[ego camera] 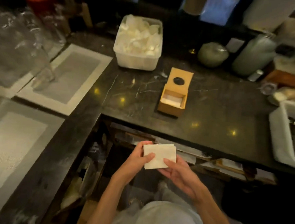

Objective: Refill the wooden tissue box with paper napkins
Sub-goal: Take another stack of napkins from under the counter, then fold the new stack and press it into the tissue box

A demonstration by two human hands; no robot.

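Note:
A folded stack of white paper napkins (160,155) is held below the counter's front edge, between both hands. My left hand (138,159) grips its left side with the thumb on top. My right hand (177,174) supports it from beneath on the right, thumb pressed on the top. The wooden tissue box (173,96) stands on the black marble counter (210,118), well beyond the hands. Its lid with a round hole (180,77) is slid back, leaving the box open. A few white napkins lie at the bottom inside.
A clear plastic tub (137,60) of white folded papers stands behind and left of the box. Green ceramic jars (212,54) and a glass (267,88) line the back right. A white bin (284,134) sits at the right edge. Grey placemats (63,77) lie left.

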